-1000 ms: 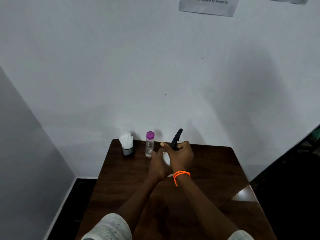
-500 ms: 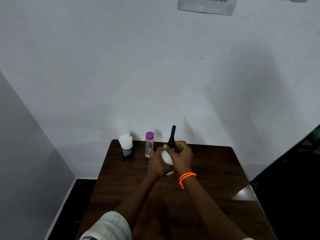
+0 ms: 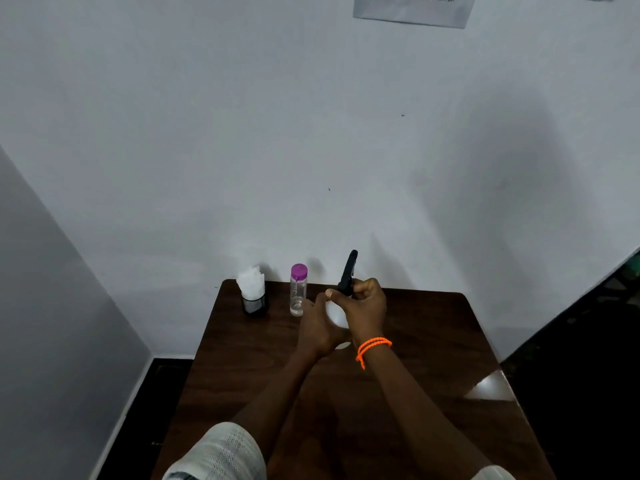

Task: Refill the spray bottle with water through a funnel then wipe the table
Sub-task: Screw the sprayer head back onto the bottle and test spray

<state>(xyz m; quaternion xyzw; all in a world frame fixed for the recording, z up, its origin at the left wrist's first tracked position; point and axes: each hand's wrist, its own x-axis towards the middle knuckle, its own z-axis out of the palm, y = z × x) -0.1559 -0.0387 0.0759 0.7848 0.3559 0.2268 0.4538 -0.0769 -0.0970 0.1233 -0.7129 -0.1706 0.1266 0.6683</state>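
a paper sheet (image 3: pixel 412 8) with a line of print hangs high on the white wall (image 3: pixel 311 133). a grey wall (image 3: pixel 52 323) meets it at the left, with a dark floor (image 3: pixel 135 420) below. an orange band (image 3: pixel 373 346) circles one wrist. white patterned sleeves (image 3: pixel 218 452) show at the bottom edge.

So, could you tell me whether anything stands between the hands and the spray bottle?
Nothing does: the left hand holds the white spray bottle and the right hand grips its black spray head.
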